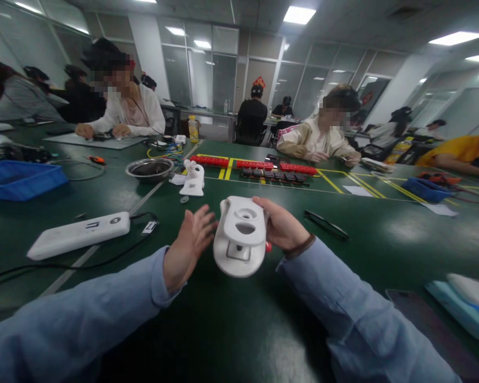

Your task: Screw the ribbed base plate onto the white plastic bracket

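Note:
My right hand [285, 223] grips a white plastic housing [245, 258] by its right side and holds it up over the green table. The housing has a rounded lower end, a raised oval plate with two round openings, and a thin wire loop beneath them. A small red part [268, 247] shows at its right edge, below my fingers. Just left of the housing is my left hand [193, 242], its fingers spread and nothing in it. Most of my right fingers are hidden behind the housing.
Beyond my hands stand another white plastic part [193, 181], a metal bowl [149, 169] and red strips [255, 165]. A white power strip [82, 233] and blue tray [22, 181] lie left. Glasses [326, 224] and a light-blue packet [463, 308] lie right. People sit across the table.

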`<state>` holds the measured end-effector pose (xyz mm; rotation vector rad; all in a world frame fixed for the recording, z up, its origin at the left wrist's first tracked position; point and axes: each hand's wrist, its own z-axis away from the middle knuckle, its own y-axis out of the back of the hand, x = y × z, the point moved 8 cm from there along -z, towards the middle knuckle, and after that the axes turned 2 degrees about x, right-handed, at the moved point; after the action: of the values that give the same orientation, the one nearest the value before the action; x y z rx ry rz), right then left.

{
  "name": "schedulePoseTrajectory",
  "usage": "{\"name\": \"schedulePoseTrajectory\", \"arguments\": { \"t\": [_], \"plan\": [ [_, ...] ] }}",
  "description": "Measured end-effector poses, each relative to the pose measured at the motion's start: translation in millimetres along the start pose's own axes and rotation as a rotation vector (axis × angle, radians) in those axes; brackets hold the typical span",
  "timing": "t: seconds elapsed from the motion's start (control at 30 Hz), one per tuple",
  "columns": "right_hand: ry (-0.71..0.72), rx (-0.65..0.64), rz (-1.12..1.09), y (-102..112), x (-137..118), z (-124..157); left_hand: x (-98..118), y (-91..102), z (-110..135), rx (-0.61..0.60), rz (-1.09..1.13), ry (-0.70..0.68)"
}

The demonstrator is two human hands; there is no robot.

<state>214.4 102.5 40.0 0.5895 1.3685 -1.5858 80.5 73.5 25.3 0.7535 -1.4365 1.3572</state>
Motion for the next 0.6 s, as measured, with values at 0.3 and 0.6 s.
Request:
{"name": "schedulePoseTrajectory", "arguments": {
  "t": [0.3,0.6],
  "plan": [
    [0.68,-0.009,0.639,-22.6,-17.6,20.9,-75.5,-16.4,29.4,0.127,0.555,0.665],
    [0.724,0.034,0.613,-17.8,-14.1,20.5,-77.2,-6.3,17.4,0.108,0.388,0.584]
  ]
}}
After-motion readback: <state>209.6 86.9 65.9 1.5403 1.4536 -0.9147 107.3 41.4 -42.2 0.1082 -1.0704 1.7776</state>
